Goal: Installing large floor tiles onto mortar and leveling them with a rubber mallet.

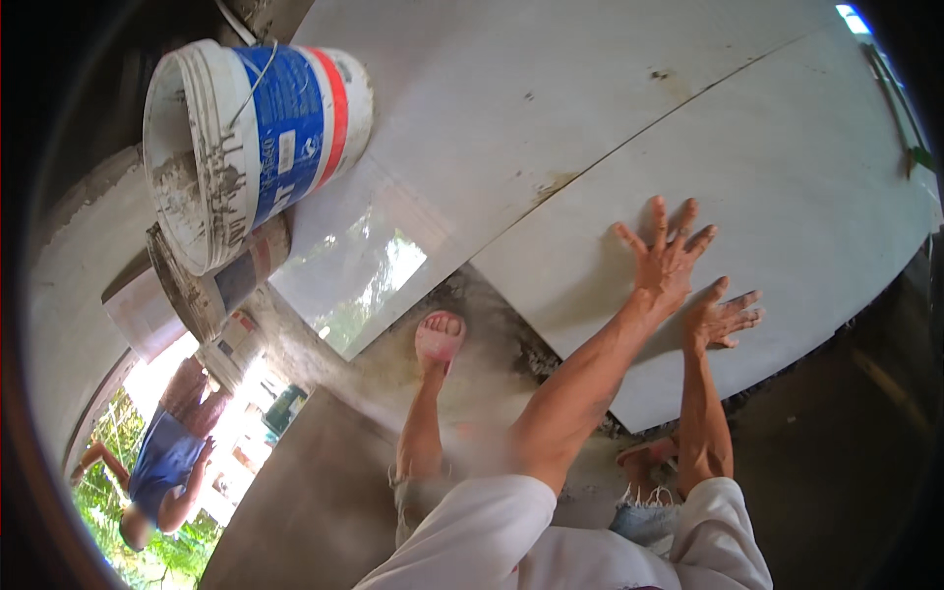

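Note:
Beneath both hands lies a large pale grey floor tile [816, 216], glossy and smooth. My left hand [667, 261] rests on it with the fingers spread, holding nothing. Closer to the tile's near edge, my right hand [721, 317] is also on the surface, its fingers stretched apart and empty. A second large tile [433, 128] lies beyond and to the left, and a thin dark joint separates the two. Brownish smudges mark the surface along that joint.
A white plastic bucket [344, 118] with a blue and red label and mortar-stained rim stands at the upper left, beside a second container [265, 251]. Rough bare floor [393, 369] borders the tiles near my sandalled foot [440, 336]. Another person [167, 457] is at the far left.

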The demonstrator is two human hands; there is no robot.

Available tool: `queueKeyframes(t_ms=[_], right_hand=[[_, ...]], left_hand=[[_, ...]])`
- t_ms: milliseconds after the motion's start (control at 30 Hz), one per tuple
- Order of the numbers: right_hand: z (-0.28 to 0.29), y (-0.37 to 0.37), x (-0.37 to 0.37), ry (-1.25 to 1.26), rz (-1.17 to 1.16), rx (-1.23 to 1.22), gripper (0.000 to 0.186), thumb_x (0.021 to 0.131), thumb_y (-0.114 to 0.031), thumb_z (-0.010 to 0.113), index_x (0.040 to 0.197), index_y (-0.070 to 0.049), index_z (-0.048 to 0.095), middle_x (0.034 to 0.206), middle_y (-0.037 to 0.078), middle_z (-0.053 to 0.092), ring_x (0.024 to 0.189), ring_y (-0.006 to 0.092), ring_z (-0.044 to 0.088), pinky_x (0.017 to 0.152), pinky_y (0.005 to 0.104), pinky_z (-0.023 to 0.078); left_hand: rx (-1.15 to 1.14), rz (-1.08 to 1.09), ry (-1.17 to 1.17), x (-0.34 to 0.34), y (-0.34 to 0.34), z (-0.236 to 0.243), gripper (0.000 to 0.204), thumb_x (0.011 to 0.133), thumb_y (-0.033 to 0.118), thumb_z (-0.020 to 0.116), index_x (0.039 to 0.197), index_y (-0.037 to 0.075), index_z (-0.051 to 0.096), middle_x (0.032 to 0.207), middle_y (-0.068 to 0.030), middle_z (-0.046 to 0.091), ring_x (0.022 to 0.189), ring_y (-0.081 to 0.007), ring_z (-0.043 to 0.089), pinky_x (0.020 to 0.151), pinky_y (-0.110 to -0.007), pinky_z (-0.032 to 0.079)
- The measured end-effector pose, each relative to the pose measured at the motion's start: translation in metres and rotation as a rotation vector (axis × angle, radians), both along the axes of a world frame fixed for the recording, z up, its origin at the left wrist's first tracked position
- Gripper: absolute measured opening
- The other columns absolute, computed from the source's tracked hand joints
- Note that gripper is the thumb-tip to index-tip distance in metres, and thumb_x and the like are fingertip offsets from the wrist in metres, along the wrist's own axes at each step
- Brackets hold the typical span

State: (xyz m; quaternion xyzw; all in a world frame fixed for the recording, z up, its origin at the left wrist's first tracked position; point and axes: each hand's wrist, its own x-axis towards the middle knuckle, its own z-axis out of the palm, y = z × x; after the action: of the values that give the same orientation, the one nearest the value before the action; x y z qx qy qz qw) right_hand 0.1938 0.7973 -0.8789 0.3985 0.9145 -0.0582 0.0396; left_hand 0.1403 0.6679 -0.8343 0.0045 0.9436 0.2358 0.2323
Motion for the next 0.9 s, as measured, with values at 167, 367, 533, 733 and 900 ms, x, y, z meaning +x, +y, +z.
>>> queueKeyframes(t_ms=[167, 367, 533, 733, 900], right_hand=[[-0.001, 0.000, -0.001, -0.007, -0.020, 0.012, 0.087, 0.089, -0.072, 0.038, 0.154, -0.017, 0.019, 0.160, 0.022, 0.010, 0.149, 0.0336, 0.004, 0.103, 0.0744, 0.012], [-0.011, 0.008, 0.005, 0.017, -0.045, 0.014, 0.088, 0.090, -0.072, 0.036, 0.154, -0.014, 0.020, 0.160, 0.019, 0.013, 0.149, 0.0324, 0.007, 0.103, 0.0729, 0.013], [-0.018, 0.015, 0.008, -0.036, 0.046, 0.101, 0.088, 0.087, -0.069, 0.044, 0.154, -0.016, 0.024, 0.159, 0.018, 0.015, 0.149, 0.0307, 0.007, 0.102, 0.0723, 0.013], [-0.011, 0.018, 0.009, -0.065, 0.010, 0.020, 0.092, 0.084, -0.070, 0.047, 0.156, -0.021, 0.017, 0.161, 0.019, 0.007, 0.149, 0.0362, 0.003, 0.102, 0.0735, 0.010], [0.007, 0.020, 0.000, -0.073, -0.035, -0.003, 0.091, 0.084, -0.068, 0.048, 0.156, -0.022, 0.016, 0.161, 0.019, 0.004, 0.149, 0.0353, 0.001, 0.103, 0.0723, 0.008]], left_hand=[[-0.182, -0.204, 0.190, 0.012, -0.041, -0.016, 0.074, 0.083, 0.045, 0.066, 0.149, 0.035, 0.034, 0.163, -0.0020, 0.009, 0.148, -0.0411, -0.007, 0.100, -0.083, 0.008], [0.150, -0.537, 0.254, 0.003, -0.098, -0.050, 0.071, 0.084, 0.063, 0.055, 0.148, 0.037, 0.037, 0.162, 0.0025, 0.019, 0.150, -0.0240, 0.004, 0.106, -0.064, 0.017], [0.026, -0.586, 0.423, -0.008, -0.094, -0.051, 0.073, 0.081, 0.073, 0.049, 0.145, 0.040, 0.040, 0.160, 0.0007, 0.023, 0.149, -0.0245, 0.013, 0.101, -0.063, 0.020], [-0.076, -0.646, 0.518, -0.011, -0.085, -0.044, 0.072, 0.078, 0.074, 0.054, 0.140, 0.036, 0.049, 0.158, -0.0016, 0.029, 0.147, -0.0250, 0.020, 0.097, -0.058, 0.024], [-0.076, -0.702, 0.567, -0.011, -0.077, -0.036, 0.075, 0.079, 0.073, 0.054, 0.141, 0.031, 0.049, 0.158, -0.0037, 0.027, 0.147, -0.0259, 0.019, 0.101, -0.059, 0.018]])
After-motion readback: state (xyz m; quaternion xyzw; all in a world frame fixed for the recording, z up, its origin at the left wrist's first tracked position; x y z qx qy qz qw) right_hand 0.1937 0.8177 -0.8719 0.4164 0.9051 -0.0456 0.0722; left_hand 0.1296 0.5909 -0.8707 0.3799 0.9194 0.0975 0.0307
